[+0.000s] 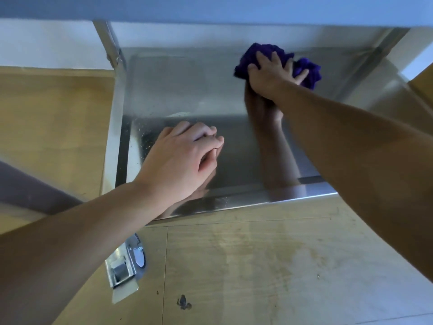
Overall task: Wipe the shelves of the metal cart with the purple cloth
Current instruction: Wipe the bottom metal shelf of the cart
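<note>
The lower shelf (178, 90) of the metal cart is a shiny steel tray seen from above, under the edge of an upper shelf (234, 10). My right hand (269, 76) presses down on the bunched purple cloth (309, 71) at the shelf's far right corner, fingers spread over it. My left hand (182, 158) rests on the near left part of the shelf, fingers curled together with nothing in them. Both arms are mirrored in the steel. Fine specks dot the shelf's left side.
A steel upright post (110, 43) rises at the far left corner, and another slants at the far right (384, 48). A caster wheel with its bracket (126, 263) shows below the near left corner. Wood-look floor (257, 266) with dark marks surrounds the cart.
</note>
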